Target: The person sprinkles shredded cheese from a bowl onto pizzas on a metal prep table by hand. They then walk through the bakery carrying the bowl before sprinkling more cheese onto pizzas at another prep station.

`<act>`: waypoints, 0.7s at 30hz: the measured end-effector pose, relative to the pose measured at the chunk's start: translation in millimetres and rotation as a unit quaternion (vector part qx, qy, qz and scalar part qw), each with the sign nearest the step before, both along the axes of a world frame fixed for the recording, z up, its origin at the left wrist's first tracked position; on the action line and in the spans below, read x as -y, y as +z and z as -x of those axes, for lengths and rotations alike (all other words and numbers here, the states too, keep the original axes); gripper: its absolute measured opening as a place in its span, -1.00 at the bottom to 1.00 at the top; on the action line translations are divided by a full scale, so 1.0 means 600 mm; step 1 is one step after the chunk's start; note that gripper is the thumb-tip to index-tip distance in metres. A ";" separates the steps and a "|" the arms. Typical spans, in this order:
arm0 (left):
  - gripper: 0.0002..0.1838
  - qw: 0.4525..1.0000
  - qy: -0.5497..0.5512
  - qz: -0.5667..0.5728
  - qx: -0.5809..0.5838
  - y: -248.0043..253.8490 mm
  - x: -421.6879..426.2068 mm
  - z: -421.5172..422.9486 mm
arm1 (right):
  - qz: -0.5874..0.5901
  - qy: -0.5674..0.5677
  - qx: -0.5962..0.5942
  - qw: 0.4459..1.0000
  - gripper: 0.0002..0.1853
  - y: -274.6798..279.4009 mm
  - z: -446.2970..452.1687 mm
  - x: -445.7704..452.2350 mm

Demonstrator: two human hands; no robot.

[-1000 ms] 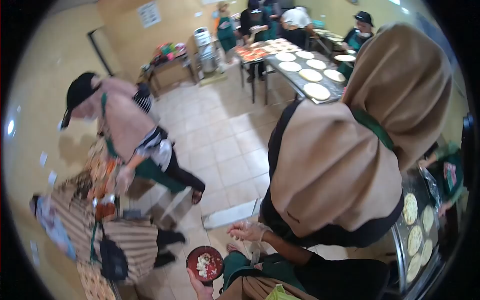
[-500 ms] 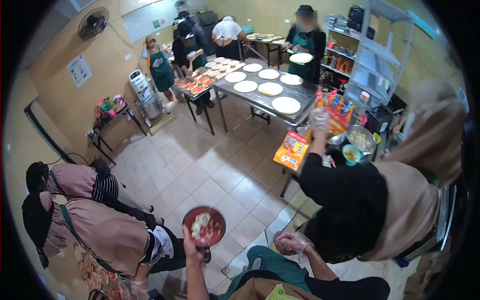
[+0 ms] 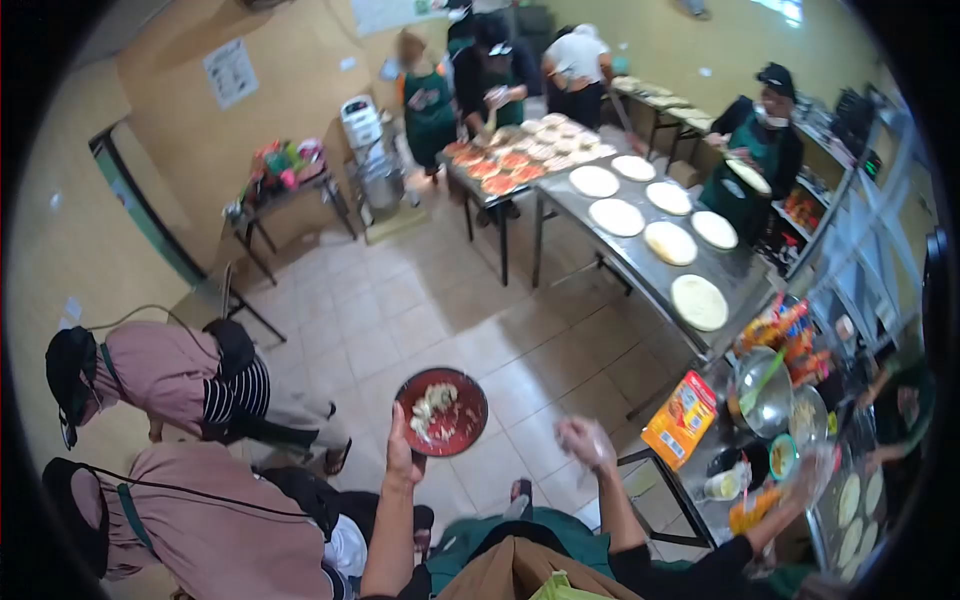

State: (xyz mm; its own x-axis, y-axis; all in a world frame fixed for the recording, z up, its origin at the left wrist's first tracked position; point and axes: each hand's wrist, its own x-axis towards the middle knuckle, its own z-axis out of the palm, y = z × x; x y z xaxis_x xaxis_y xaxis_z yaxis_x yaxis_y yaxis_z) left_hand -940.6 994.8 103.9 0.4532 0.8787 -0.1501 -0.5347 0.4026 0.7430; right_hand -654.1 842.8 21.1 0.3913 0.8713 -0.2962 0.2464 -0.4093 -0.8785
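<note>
A red bowl [image 3: 468, 432] with a dark rim hangs over the tiled floor, tilted so its inside faces me. My left hand [image 3: 402, 450], bare, grips it at its left edge. Pale chopped pieces [image 3: 435, 405] lie in a loose heap inside. To the right of the bowl and apart from it is my right hand [image 3: 587, 445] in a clear plastic glove. Its fingers are curled together, and whatever may be in them is hidden. My green apron [image 3: 560, 530] shows below.
A metal table [image 3: 570, 205] carries several round dough bases; topped ones fill the table [image 3: 465, 180] beyond. On the right, a worktop holds a steel bowl [image 3: 765, 400] and an orange packet [image 3: 688, 418]. Two people [image 3: 200, 500] bend at my left; a gloved hand [image 3: 805, 480] reaches over the worktop.
My view has swung right, with the tables now farther right. My right hand has come up and forward from near my lap. The bowl remains in my left hand.
</note>
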 end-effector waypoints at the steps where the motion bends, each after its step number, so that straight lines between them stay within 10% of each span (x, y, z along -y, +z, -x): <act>1: -0.41 0.999 0.046 0.014 -0.021 -0.007 -0.032 0.000 | -0.027 0.013 0.024 0.999 -0.73 0.037 -0.010 -0.071; 10: -0.55 0.987 0.161 -0.024 -0.002 0.053 -0.325 -0.058 | -0.107 0.166 -0.140 0.970 -0.76 0.046 -0.099 -0.500; 21: -0.49 0.999 0.024 0.026 -0.011 0.011 -0.718 -0.204 | 0.028 -0.082 -0.242 0.966 -0.81 -0.070 -0.200 -0.597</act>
State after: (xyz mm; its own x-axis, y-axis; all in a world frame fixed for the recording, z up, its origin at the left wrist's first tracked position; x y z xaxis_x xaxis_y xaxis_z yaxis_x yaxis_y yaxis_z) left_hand -818.5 1425.9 110.4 0.4071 0.8899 -0.2059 -0.5373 0.4156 0.7339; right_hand -534.0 1201.1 -20.7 0.3268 0.7869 -0.5234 -0.2605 -0.4574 -0.8503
